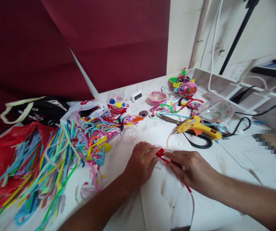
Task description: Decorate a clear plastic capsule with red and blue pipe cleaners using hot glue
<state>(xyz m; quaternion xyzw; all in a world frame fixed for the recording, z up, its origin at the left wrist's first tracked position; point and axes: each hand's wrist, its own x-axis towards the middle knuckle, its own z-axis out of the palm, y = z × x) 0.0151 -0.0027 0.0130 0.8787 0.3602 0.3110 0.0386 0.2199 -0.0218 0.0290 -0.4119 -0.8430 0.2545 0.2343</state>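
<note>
Red pipe cleaner lies btwn hands, bunched end pinched by L hand & R hand fingertips, tail slanting twd wearer, rightward, past R palm.

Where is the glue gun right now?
In the head view, the glue gun lies right of centre on the table, over the scissors and just beyond the right hand.

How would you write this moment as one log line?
left hand: holds red pipe cleaner; right hand: holds same; yellow glue gun: untouched
</note>
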